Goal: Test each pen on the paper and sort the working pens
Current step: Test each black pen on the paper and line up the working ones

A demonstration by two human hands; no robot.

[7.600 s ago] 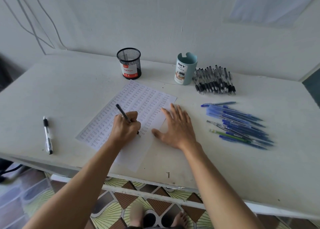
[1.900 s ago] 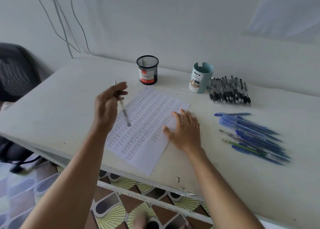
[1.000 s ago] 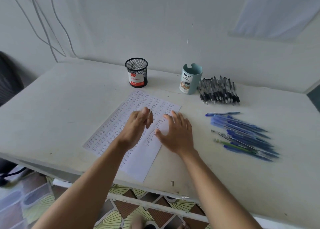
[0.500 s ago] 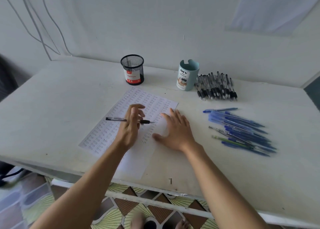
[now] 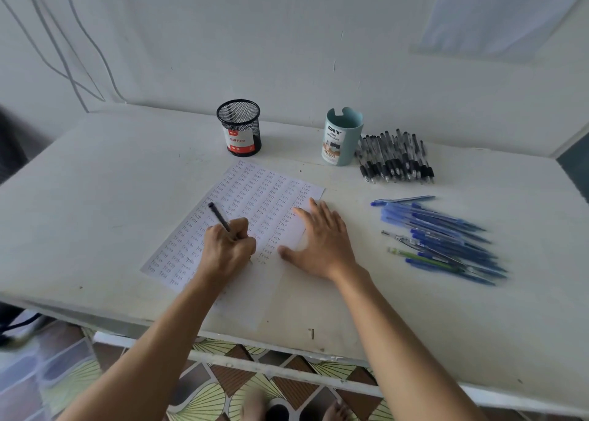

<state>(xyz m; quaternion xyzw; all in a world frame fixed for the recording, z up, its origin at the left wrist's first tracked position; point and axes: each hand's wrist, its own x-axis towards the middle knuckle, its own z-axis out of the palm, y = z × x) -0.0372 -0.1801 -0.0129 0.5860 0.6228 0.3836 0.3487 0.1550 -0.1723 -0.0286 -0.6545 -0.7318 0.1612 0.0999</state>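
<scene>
The left hand (image 5: 228, 248) is gripping a black pen (image 5: 219, 216). Its fingers are curling round the lower part of the pen, and the upper end is sticking out above the knuckles, leaning toward the far left corner of the paper (image 5: 255, 194). The hand is working over the middle of the paper, just where the written rows are ending. The tip is almost fully hidden under the hand, so I cannot tell if it is really touching the sheet.

The paper is lying at an angle on the white table (image 5: 95, 197). Rows of the small word "Test" are filling most of it, and its near end is staying blank.

The right hand (image 5: 322, 239) is lying flat and relaxed, with straight, spread fingers holding nothing. It is pressing on the right edge of the paper, partly on the sheet and partly off it.

Just beyond the far end of the paper a black mesh cup (image 5: 239, 127) with a red label is standing upright. Beyond the far right corner of the paper a teal cup (image 5: 342, 137) is standing upright too. Farther right from that corner a row of black pens (image 5: 395, 159) is lying close together. To the right of the paper, apart from it, a heap of blue pens (image 5: 439, 239) is lying, with one green pen among them.
</scene>
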